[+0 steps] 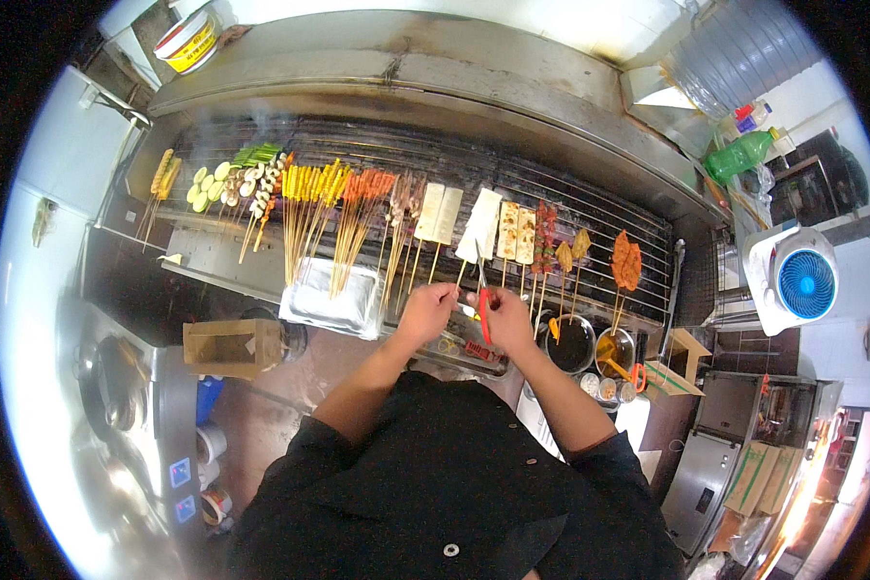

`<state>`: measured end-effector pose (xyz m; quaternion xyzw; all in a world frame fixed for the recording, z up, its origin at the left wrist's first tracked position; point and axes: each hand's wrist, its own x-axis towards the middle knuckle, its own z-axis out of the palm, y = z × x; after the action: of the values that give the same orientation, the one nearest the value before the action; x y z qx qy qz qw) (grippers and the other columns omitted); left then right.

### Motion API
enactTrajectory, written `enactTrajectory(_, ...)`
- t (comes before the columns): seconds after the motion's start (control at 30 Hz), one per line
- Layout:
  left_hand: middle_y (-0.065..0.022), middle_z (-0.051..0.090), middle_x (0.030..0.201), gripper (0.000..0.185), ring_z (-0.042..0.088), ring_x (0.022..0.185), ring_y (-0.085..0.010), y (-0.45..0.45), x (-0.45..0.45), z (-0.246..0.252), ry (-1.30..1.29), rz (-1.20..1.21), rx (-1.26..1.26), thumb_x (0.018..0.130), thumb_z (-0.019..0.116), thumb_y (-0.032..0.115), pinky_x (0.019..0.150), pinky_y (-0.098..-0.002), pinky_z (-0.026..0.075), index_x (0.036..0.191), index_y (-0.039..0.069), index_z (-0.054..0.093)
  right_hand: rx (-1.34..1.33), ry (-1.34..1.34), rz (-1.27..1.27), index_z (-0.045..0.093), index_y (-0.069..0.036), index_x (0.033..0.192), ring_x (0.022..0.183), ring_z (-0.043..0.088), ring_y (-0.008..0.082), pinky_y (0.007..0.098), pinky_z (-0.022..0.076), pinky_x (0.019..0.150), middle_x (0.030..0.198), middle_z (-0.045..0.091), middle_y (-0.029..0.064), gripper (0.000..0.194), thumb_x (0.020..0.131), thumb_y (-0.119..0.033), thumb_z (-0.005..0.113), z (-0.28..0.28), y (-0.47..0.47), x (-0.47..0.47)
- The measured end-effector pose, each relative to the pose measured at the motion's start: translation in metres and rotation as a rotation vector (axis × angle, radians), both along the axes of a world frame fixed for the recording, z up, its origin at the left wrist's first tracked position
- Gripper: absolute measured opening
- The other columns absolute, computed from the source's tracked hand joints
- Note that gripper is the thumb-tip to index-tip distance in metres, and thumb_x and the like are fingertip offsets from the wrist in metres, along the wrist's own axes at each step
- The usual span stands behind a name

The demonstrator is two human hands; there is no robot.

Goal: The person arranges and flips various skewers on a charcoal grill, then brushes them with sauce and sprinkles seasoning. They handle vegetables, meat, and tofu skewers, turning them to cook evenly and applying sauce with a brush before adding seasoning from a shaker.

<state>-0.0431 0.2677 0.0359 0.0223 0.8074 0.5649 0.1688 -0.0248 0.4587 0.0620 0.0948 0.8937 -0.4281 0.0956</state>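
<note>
My left hand [426,317] pinches the wooden stick of a skewered pale flat sheet [482,217], which lies on the grill rack [602,199]. In my right hand [511,320] is a pair of red-handled scissors [485,310], its blades pointing up at the sheet's lower edge. Whether the blades touch the sheet cannot be made out. Two more pale sheet skewers [438,212] lie to the left. Browned slab skewers [516,232] and red meat skewers [544,228] are on the right.
Yellow corn-like skewers [317,183] and sliced vegetable skewers [208,187] fill the grill's left side. A metal tray [331,308] sits at its front edge. Sauce pots [571,348] and small seasoning jars [607,389] stand right of my hands. A fan [805,279] is far right.
</note>
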Motion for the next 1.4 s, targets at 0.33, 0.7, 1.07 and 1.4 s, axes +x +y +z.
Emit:
enactTrajectory(0.33,-0.0221,0.074,0.090,0.020,0.073,0.085,-0.0375,0.007,-0.034,-0.052,0.267,0.012,-0.260,0.098,0.056,0.010,0.078,-0.0480,0.057,0.097,-0.001,0.073,-0.001,-0.125,-0.013,0.066,0.005,0.093,0.073,0.069,0.0315,0.0433,0.0540,0.069,0.080,0.070,0.0192,0.065,0.090,-0.060,0.073,-0.024,0.018,0.045)
enactTrajectory(0.7,-0.0256,0.071,0.100,0.019,0.071,0.096,-0.0424,0.032,-0.041,-0.045,0.061,-0.019,-0.588,0.098,0.065,0.016,0.086,-0.0467,0.060,0.095,-0.002,0.071,0.022,-0.101,-0.003,0.064,0.005,0.091,0.070,0.064,0.0329,0.0435,0.0511,0.068,0.076,0.066,0.0210,0.067,0.090,-0.062,0.071,-0.025,0.026,0.041)
enactTrajectory(1.07,-0.0210,0.073,0.082,0.024,0.072,0.079,-0.0393,-0.005,-0.047,-0.061,0.193,0.201,-0.478,0.092,0.074,0.021,0.073,-0.0486,0.056,0.086,-0.001,0.073,-0.074,-0.111,-0.002,0.067,0.003,0.094,0.072,0.060,0.0217,0.0372,0.0509,0.070,0.079,0.067,0.0136,0.061,0.090,-0.057,0.075,-0.015,0.020,0.015)
enactTrajectory(1.4,-0.0164,0.072,0.077,0.018,0.070,0.067,-0.0282,-0.009,-0.026,-0.025,0.337,0.259,-0.203,0.096,0.071,0.017,0.062,-0.0382,0.052,0.096,-0.001,0.074,-0.134,-0.045,-0.032,0.059,-0.002,0.084,0.069,0.054,0.0147,0.0328,0.0466,0.065,0.072,0.057,0.0036,0.061,0.091,-0.060,0.075,0.005,0.019,-0.050)
